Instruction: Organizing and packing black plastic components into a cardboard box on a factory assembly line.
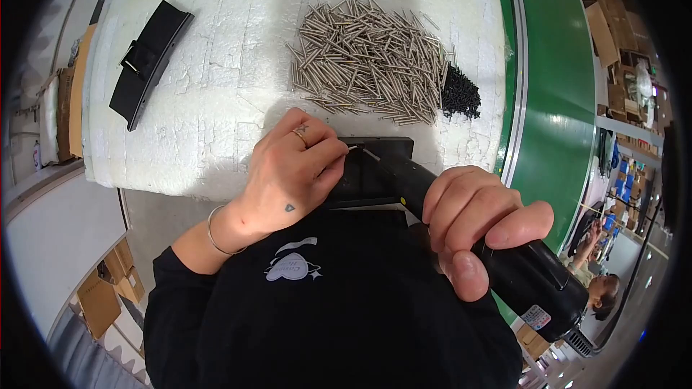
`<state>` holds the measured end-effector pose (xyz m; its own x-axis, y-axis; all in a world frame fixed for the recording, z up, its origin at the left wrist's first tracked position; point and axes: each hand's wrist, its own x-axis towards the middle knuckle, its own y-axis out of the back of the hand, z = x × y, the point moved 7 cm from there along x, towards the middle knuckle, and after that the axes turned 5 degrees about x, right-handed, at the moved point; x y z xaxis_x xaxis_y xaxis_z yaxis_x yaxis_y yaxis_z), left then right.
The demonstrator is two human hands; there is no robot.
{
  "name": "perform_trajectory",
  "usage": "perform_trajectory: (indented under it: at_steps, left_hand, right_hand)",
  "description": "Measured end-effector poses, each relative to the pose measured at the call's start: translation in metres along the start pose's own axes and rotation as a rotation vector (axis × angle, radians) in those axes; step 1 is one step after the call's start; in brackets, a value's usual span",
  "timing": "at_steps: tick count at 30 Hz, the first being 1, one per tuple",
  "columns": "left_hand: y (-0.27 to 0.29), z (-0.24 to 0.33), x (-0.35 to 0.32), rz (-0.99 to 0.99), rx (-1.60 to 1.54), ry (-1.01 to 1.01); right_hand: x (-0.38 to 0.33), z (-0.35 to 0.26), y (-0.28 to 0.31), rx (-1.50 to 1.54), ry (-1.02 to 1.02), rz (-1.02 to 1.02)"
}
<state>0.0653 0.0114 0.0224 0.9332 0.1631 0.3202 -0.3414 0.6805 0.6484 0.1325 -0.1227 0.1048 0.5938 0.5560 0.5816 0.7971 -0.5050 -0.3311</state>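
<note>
Head cam: looks like you're at the lining-up step, with the black electric screwdriver [537, 281] aimed at the silver pin [352, 148] over the black curved part [364, 184], by the near edge of the white-topped table [238, 43], so the next move calls for a steady bit, imo. Your left hand [292, 166] comes in from the lower left, thumb and finger pinched narrow on that pin, while your right hand [476, 223] wraps the slanted driver body.

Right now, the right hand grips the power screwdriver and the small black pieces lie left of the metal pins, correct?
Not quite: the head view shows the small black pieces right of the metal pins. The right hand does grip the power screwdriver.
</note>
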Motion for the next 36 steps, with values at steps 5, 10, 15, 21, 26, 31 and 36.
perform_trajectory:
  at_steps: [5, 10, 15, 21, 26, 31, 36]
  left_hand:
    - [0.000, 0.000, -0.001, 0.029, 0.008, -0.011]
    - [-0.001, 0.001, -0.002, 0.037, 0.016, -0.007]
    - [-0.003, -0.002, -0.004, 0.040, 0.002, -0.010]
    - [-0.008, -0.007, -0.009, 0.037, -0.100, 0.001]
    - [-0.008, -0.009, -0.010, 0.023, -0.096, -0.009]
    - [-0.009, -0.010, -0.011, 0.041, -0.105, -0.014]
    - [-0.011, -0.007, -0.015, 0.040, -0.089, -0.029]
  right_hand:
    - [0.001, 0.004, -0.002, -0.025, -0.021, 0.004]
    - [0.002, 0.008, -0.005, -0.013, -0.003, -0.024]
    - [0.007, 0.010, -0.011, -0.047, -0.026, -0.074]
    - [0.015, 0.016, -0.019, -0.057, -0.105, -0.150]
    - [0.021, 0.023, -0.021, -0.077, -0.169, -0.164]
    - [0.024, 0.029, -0.028, -0.089, -0.178, -0.178]
    - [0.025, 0.027, -0.024, -0.098, -0.184, -0.149]
